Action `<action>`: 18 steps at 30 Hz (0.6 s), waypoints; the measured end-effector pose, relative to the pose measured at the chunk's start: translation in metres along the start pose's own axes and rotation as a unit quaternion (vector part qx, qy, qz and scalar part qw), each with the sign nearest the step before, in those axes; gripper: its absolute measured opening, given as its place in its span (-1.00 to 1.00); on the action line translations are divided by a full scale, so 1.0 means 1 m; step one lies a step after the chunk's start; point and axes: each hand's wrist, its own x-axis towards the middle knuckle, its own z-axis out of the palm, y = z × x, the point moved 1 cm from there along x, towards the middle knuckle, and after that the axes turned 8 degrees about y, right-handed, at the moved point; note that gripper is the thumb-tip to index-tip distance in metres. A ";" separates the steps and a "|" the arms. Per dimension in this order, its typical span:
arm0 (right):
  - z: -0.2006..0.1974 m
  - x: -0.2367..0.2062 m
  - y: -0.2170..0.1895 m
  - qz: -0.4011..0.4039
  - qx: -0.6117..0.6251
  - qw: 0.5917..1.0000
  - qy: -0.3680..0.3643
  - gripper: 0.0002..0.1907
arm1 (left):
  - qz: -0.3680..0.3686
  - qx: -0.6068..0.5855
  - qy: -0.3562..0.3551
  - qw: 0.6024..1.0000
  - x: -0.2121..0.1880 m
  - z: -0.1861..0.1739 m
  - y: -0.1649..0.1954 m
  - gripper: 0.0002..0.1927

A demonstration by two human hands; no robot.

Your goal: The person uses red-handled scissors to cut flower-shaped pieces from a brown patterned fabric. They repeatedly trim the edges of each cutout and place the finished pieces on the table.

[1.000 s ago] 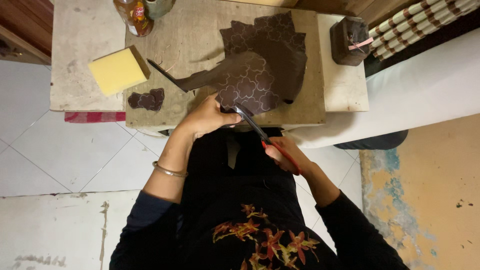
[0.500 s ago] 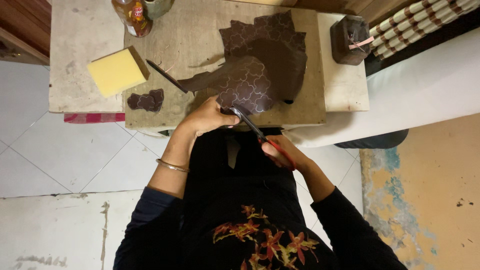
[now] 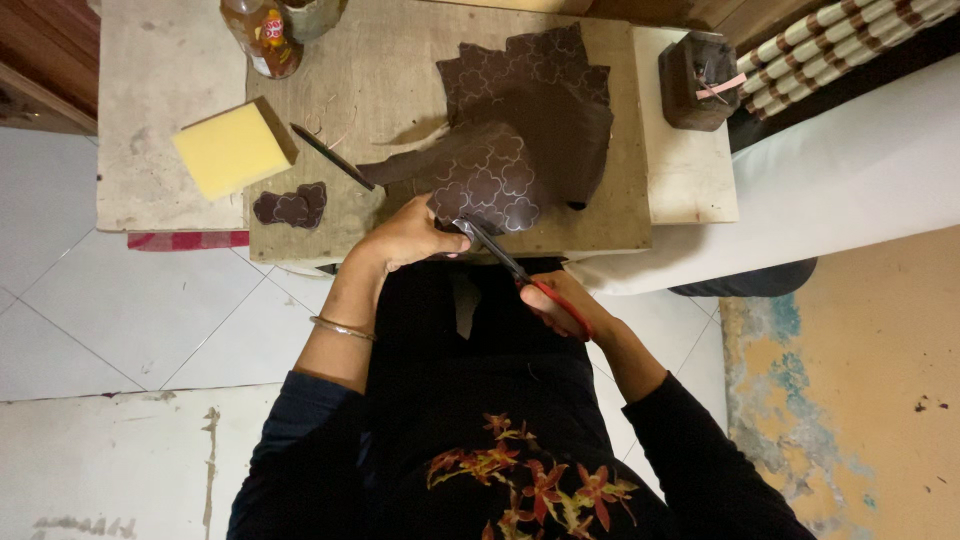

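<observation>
My left hand grips the near edge of a dark brown sheet marked with pale flower outlines, which lies on a low wooden board. My right hand holds red-handled scissors whose blades point up and left into the sheet's near edge, right beside my left fingers. A small cut-out brown piece lies on the board to the left. A thin dark tool rests diagonally on the board above it.
A yellow sponge block sits at the left of the low table. A bottle and a jar stand at the far edge. A dark box sits at the right. A white cushion lies right. Tiled floor surrounds.
The view has shifted slightly. Both hands stay at the sheet's near edge with the scissors; my right hand has moved a little left and up toward the sheet.
</observation>
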 end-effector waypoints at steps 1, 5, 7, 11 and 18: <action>0.000 0.000 0.001 -0.015 -0.010 1.000 0.000 -0.33 | -0.003 0.005 0.001 1.000 0.000 -0.001 0.000 -0.56; -0.006 -0.002 -0.002 -0.093 -0.052 0.994 -0.011 -0.28 | 0.003 0.022 -0.010 1.000 -0.001 -0.003 0.001 -0.56; -0.012 -0.006 -0.006 -0.132 -0.076 0.988 -0.021 -0.26 | -0.003 0.034 -0.016 0.999 -0.003 -0.004 0.003 -0.52; -0.015 -0.015 -0.011 -0.145 -0.089 0.985 -0.036 -0.23 | -0.006 0.038 -0.025 0.999 -0.006 -0.003 0.008 -0.44; -0.010 -0.017 -0.013 -0.178 -0.165 0.970 0.020 -0.14 | 0.014 0.054 -0.060 0.997 -0.012 0.005 0.015 -0.46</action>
